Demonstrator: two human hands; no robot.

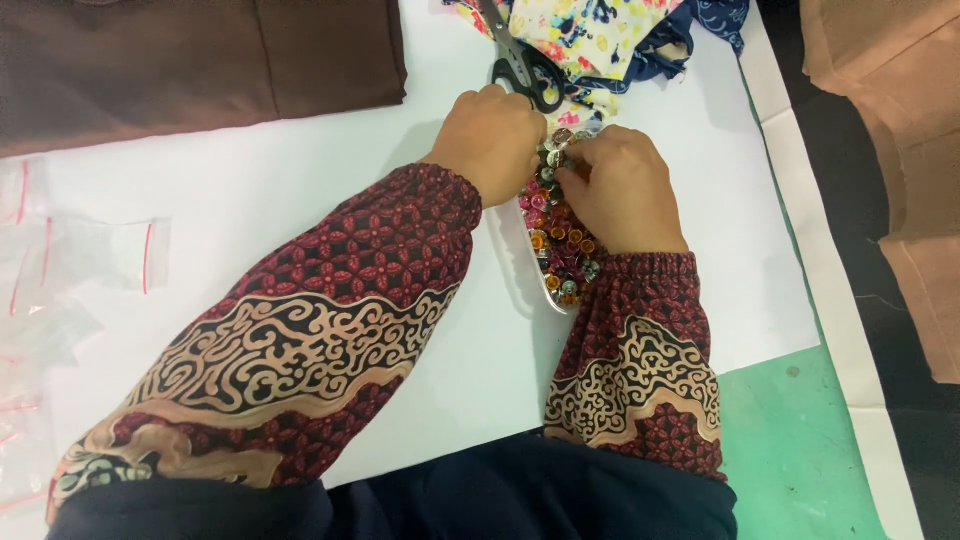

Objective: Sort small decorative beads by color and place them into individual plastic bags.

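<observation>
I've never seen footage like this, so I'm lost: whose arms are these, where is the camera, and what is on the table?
The one picture comes from a camera worn on a person's head, looking down at their own arms in patterned sleeves. The left hand and right hand meet over a small tray of colourful buttons; what the fingertips pinch is hidden. On the white sheet lie black-handled scissors, printed fabric scraps, brown cloth and clear zip bags.

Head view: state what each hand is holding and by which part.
Cannot be told for certain: both the left hand and right hand have their fingers down among small colourful buttons in a tray; any grip is hidden.
</observation>
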